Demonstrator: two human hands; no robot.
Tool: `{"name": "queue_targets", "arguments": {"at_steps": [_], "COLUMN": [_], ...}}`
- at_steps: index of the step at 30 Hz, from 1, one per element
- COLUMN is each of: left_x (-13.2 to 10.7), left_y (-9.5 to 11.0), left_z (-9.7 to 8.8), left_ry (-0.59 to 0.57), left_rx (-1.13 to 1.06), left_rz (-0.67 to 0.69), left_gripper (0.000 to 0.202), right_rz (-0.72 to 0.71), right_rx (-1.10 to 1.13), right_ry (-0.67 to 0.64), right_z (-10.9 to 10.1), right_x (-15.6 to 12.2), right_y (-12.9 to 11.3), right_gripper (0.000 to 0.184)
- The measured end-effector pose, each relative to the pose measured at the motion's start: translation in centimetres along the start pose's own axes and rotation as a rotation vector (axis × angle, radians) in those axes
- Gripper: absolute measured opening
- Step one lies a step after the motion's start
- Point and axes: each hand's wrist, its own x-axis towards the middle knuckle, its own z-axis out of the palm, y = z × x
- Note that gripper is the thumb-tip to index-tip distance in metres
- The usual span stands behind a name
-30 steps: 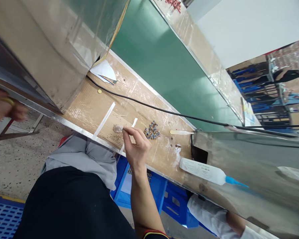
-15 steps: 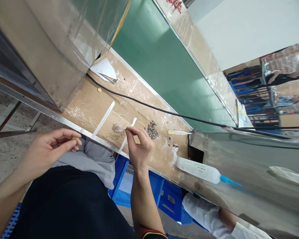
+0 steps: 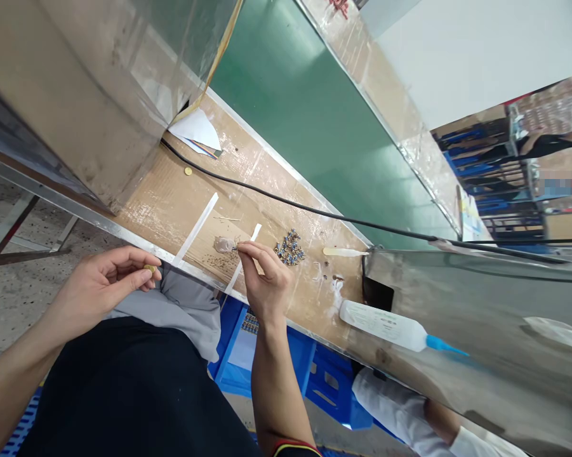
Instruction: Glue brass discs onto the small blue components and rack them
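Your left hand [image 3: 99, 292] pinches a small brass disc [image 3: 149, 269] in its fingertips. Your right hand [image 3: 264, 282] grips a thin metal pin [image 3: 235, 248] at a glossy paste blob [image 3: 225, 245] on the cardboard-covered desk [image 3: 171, 209].

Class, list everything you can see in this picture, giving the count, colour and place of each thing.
bench: one, tan, across the middle
green board: one, green, behind the bench
white strips: two, white, on the bench
small parts: one heap, blue and silver, on the bench
brass discs: two, brass, one on the bench, one in the left hand
grey blob: one, grey, on the bench
squeeze bottle: one, white with blue nozzle, right end of the bench
wooden stick: one, pale, right of the heap
cable: one, black, along the bench
crate: one, blue, below the bench
co-worker's sleeve: one, white, lower right
left hand: one, pinching a disc
right hand: one, pinching a thin pin at the blob
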Motion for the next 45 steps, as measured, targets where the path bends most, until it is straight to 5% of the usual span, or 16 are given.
{"name": "queue_targets", "arguments": {"at_steps": [15, 38, 45], "left_x": [0.1, 0.0, 0.2], "left_y": [0.1, -1.3, -1.9], "left_z": [0.0, -0.5, -0.4], "left_ry": [0.007, 0.002, -0.015], "left_rx": [0.009, 0.0, -0.014], "left_rz": [-0.003, 0.024, 0.031], "left_gripper": [0.022, 0.028, 0.029], "right_rz": [0.001, -0.036, -0.038], "right_rx": [0.031, 0.104, 0.051], "right_ry": [0.031, 0.285, 0.133], "right_z": [-0.4, -2.1, 0.2], "right_x": [-0.2, 0.7, -0.1], "right_y": [-0.1, -1.5, 0.1], "right_gripper": [0.018, 0.016, 0.016]}}
